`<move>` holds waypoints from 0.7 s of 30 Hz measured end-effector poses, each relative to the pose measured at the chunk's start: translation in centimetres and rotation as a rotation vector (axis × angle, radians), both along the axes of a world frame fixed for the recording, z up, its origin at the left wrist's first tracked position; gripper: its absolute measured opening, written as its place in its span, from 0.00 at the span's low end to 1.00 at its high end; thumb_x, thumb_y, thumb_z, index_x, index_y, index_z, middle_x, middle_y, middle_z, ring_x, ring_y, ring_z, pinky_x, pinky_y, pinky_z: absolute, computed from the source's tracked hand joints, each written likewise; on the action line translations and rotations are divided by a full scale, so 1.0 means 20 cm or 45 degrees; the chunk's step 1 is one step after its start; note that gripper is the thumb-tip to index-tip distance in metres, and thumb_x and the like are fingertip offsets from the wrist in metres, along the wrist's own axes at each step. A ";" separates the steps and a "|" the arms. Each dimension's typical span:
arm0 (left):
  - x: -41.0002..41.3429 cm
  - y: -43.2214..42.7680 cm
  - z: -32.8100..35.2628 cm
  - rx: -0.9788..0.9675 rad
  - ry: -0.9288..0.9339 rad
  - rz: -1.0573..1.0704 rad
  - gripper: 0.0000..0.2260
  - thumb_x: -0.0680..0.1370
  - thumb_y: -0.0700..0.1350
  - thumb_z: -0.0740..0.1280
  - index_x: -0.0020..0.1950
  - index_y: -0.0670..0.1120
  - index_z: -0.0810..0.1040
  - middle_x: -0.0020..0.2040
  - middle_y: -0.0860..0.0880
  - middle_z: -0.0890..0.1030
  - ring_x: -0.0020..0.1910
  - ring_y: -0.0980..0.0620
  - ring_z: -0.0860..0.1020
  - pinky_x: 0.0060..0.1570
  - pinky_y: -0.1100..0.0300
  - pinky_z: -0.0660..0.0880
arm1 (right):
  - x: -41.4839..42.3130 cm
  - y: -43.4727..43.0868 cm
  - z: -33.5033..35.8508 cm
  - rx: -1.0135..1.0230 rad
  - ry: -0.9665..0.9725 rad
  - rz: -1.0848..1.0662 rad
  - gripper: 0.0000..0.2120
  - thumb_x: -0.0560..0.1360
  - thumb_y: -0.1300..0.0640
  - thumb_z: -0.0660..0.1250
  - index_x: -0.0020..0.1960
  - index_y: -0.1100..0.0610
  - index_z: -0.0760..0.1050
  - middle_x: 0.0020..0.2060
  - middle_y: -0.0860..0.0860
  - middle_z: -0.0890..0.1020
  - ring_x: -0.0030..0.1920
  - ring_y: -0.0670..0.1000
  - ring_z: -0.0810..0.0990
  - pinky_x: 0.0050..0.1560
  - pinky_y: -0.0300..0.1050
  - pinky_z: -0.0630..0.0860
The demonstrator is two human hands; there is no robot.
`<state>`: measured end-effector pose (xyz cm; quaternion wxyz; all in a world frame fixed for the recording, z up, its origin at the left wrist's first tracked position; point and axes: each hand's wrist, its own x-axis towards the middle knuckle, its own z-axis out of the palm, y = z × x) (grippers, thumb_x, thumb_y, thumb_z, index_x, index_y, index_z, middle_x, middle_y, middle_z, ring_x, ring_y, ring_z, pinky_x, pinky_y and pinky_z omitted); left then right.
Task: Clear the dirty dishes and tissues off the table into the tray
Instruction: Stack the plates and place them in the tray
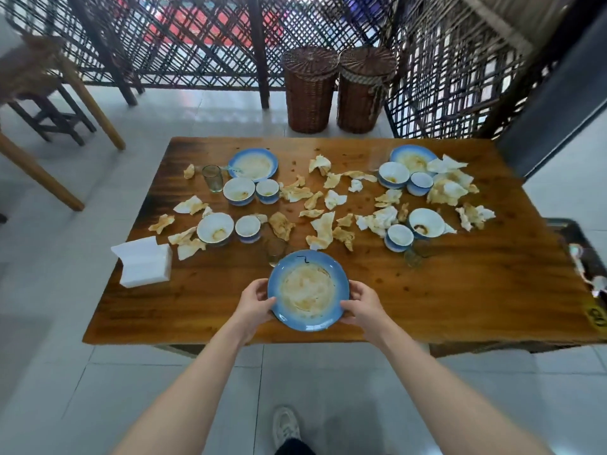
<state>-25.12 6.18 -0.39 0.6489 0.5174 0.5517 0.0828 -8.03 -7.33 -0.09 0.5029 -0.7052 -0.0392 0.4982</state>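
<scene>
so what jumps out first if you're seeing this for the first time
The dirty blue plate at the near edge of the wooden table, held by its rim in the left hand and right hand. Behind it, crumpled stained tissues litter the middle among used bowls and cups. A white napkin stack sits at the left edge.

Pale, glossy tiles cover the floor (49,389). A wooden table (460,290) stands in the middle. Past its far edge a left wicker basket (308,93) and a right wicker basket (361,93), both lidded, touch before a dark lattice screen (184,37). At far left, a dark stool (42,103) stands beside slanting pale wooden legs (95,110).
</scene>
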 end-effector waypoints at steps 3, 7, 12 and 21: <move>0.17 -0.19 0.02 0.014 -0.026 -0.063 0.17 0.79 0.35 0.64 0.66 0.45 0.69 0.59 0.47 0.75 0.57 0.48 0.77 0.39 0.60 0.80 | 0.13 -0.24 0.03 0.032 -0.031 -0.050 0.23 0.75 0.72 0.64 0.67 0.57 0.67 0.58 0.53 0.78 0.52 0.52 0.80 0.31 0.40 0.78; 0.43 -0.47 0.03 0.030 -0.047 -0.152 0.17 0.79 0.35 0.64 0.67 0.43 0.68 0.59 0.48 0.76 0.57 0.48 0.78 0.42 0.57 0.80 | 0.33 -0.58 0.06 0.117 -0.063 -0.136 0.23 0.74 0.74 0.62 0.66 0.60 0.68 0.57 0.55 0.80 0.51 0.53 0.82 0.32 0.43 0.79; 0.77 -0.81 0.04 0.062 -0.033 -0.278 0.18 0.79 0.35 0.65 0.68 0.42 0.69 0.61 0.46 0.76 0.59 0.47 0.77 0.49 0.53 0.81 | 0.59 -0.98 0.05 0.106 -0.131 -0.247 0.23 0.74 0.73 0.63 0.66 0.59 0.69 0.55 0.54 0.80 0.51 0.54 0.82 0.40 0.48 0.82; 1.36 -1.29 0.08 0.054 0.018 -0.495 0.20 0.78 0.33 0.65 0.70 0.42 0.68 0.64 0.44 0.76 0.59 0.44 0.78 0.52 0.50 0.80 | 0.99 -1.57 0.07 0.137 -0.126 -0.523 0.24 0.73 0.74 0.63 0.67 0.62 0.68 0.58 0.59 0.78 0.55 0.61 0.80 0.39 0.52 0.83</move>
